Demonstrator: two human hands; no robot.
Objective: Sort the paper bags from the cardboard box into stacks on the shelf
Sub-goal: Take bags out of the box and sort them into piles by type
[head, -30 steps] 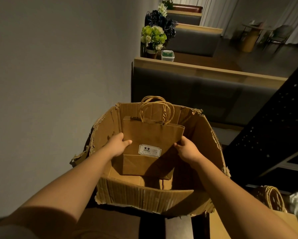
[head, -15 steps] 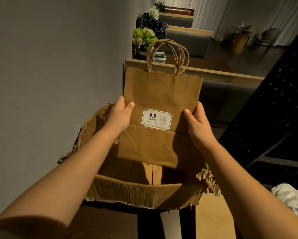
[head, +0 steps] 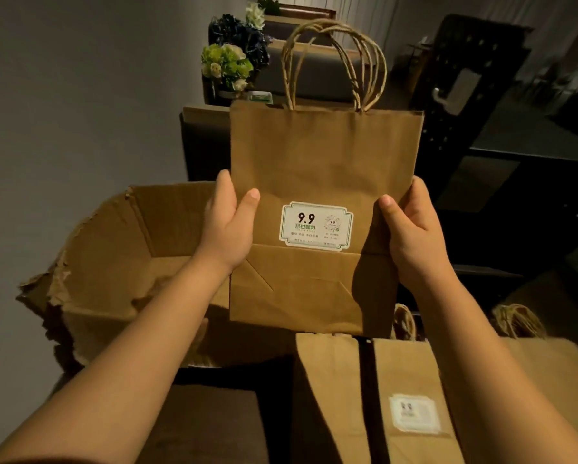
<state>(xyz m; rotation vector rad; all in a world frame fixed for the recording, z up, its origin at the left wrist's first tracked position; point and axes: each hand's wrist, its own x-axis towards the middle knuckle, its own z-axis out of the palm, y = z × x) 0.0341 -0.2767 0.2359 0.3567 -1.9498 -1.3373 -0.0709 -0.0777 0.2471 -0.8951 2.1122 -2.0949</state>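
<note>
Here, a flat kraft paper bag (head: 321, 169) with twisted paper handles (head: 334, 65) stands upright in the air, held between both hands. The left hand (head: 227, 229) grips the bag's left edge, thumb pressed on the front face and the fingers curled out of sight behind it. The right hand (head: 411, 232) grips the right edge the same way, thumb on the front, fingers hidden behind. Between the two thumbs sits a white label (head: 316, 226) printed "9.9", just above the bag's folded bottom flap.

Below and to the left of the left hand lies the cardboard box (head: 113, 259), its rim torn and ragged, its flaps open; the held bag's lower edge overlaps the box's right side from this view, and whether they touch cannot be told. Under the right forearm lie more flat kraft bags (head: 411, 373), one showing the same white label, with twisted handles poking out just beyond them. What surface they rest on is too dark to tell.

Beyond the hands, past the bag's left top corner, stands a bunch of green and white flowers (head: 227, 67) on a wood-topped partition (head: 204, 112).
</note>
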